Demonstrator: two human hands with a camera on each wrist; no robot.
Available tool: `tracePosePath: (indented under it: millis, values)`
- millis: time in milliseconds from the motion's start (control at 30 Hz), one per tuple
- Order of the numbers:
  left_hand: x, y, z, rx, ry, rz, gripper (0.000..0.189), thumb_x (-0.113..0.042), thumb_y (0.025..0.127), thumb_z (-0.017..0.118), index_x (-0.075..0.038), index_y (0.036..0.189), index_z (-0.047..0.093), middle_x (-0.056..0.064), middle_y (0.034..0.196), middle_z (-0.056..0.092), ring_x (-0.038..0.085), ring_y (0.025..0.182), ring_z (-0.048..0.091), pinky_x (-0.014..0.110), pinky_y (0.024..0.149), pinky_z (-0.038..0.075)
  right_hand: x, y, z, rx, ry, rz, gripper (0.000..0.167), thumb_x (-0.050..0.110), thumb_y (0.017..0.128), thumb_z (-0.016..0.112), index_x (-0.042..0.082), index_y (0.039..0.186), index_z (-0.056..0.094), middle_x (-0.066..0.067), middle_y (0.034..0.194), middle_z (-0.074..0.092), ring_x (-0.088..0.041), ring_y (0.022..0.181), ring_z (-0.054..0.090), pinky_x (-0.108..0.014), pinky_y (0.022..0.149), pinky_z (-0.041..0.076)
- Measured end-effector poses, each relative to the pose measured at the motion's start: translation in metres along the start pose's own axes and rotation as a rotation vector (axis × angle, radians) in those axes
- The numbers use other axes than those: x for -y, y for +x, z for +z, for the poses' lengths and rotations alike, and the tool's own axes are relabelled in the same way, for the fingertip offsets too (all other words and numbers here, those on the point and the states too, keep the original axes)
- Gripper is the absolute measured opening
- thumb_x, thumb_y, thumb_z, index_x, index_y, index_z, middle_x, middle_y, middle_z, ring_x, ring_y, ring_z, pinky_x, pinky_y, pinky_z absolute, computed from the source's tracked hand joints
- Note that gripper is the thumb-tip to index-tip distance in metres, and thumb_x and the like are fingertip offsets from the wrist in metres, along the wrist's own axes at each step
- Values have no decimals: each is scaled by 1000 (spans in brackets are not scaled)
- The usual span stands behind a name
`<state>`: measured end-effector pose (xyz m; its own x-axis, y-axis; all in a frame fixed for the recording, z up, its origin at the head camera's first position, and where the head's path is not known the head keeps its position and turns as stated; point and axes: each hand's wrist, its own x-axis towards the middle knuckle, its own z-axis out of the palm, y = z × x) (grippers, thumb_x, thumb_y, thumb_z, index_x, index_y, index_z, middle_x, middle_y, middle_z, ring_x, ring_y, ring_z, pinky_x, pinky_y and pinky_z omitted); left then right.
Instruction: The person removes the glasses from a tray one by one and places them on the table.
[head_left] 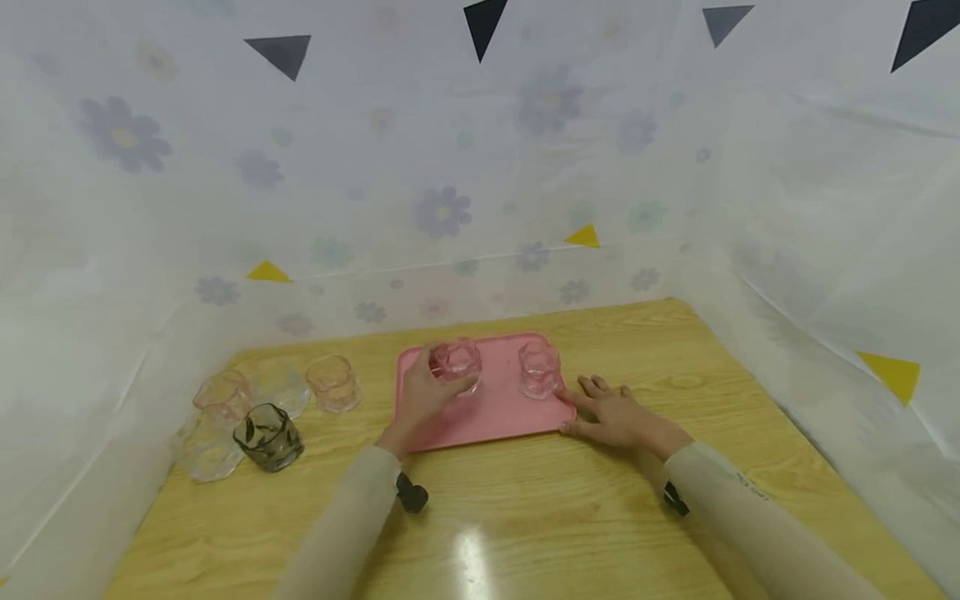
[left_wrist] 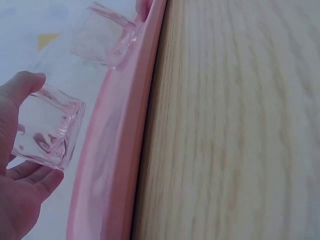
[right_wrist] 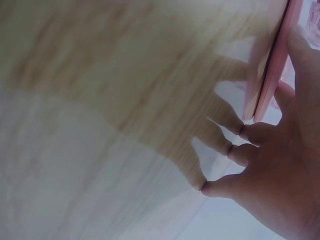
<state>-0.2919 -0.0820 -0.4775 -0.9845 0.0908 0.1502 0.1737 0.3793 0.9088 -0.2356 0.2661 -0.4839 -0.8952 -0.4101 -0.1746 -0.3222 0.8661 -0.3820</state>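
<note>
My left hand (head_left: 429,393) grips a clear faceted glass (head_left: 461,357) over the left part of a pink tray (head_left: 495,417). In the left wrist view, the thumb is on one side of this glass (left_wrist: 47,127) and fingers are on the other. Its base appears a little apart from the tray. A second clear glass (head_left: 539,371) stands upright on the tray's right part. My right hand (head_left: 618,419) lies spread at the tray's near right corner. Its thumb and forefinger touch the tray edge (right_wrist: 272,75), and the other fingertips rest on the table.
At the table's left stand several more glasses: a dark grey one (head_left: 268,439), a pinkish one (head_left: 333,385), another pinkish one (head_left: 224,392) and clear ones (head_left: 208,450). White flower-patterned sheeting (head_left: 442,167) encloses the wooden table (head_left: 525,517) at the back and sides.
</note>
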Motion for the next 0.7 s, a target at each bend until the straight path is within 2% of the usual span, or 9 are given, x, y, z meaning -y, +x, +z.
tracePosePath:
  millis: [167,367,700]
  values:
    - [2,-7,-16,1,-5,22,83,-35,82,92,-8,149,51,16,136,60,33,126,60,48,107,55,-1,-1,-1,-3,8,4,80,69,102,52,27,167,32,-28,173,17,-52,160,10,-85,118,5]
    - [8,-19,-35,-3,-3,-7,84,-39,82,92,-14,150,49,14,141,61,35,131,61,50,107,55,1,-3,0,-6,7,5,79,69,102,52,27,167,34,-28,173,19,-53,160,11,-85,118,6]
    - [15,-46,-76,-48,2,-58,86,-38,84,91,-9,152,46,20,147,56,41,136,57,54,109,54,1,-1,-2,-14,-8,-5,77,66,103,52,24,167,34,-30,172,20,-53,160,13,-86,117,8]
